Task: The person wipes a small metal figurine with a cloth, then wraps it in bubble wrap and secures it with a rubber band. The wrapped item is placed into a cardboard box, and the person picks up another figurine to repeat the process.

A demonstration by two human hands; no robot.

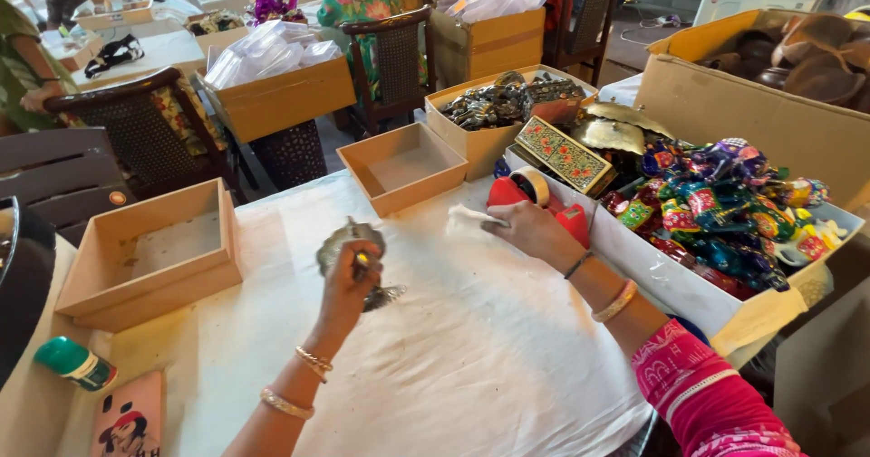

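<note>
My left hand (pixel 349 280) is shut on a small dull-metal ornament (pixel 344 240) with a domed top and a flared foot, held just above the white cloth-covered table (pixel 471 348). My right hand (pixel 530 229) rests on the cloth further right, its fingers pinching a small white cloth or tissue (pixel 464 219). Right behind that hand stands a red tape dispenser (pixel 535 194) with a roll of tan tape.
Two empty shallow cardboard trays lie on the table, one at the left (pixel 149 253), one at the back centre (pixel 399 165). A white box of colourful painted figurines (pixel 725 212) sits at the right, with a patterned box (pixel 564 155) and brass pieces. A green-capped bottle (pixel 74 364) lies near-left. People sit behind.
</note>
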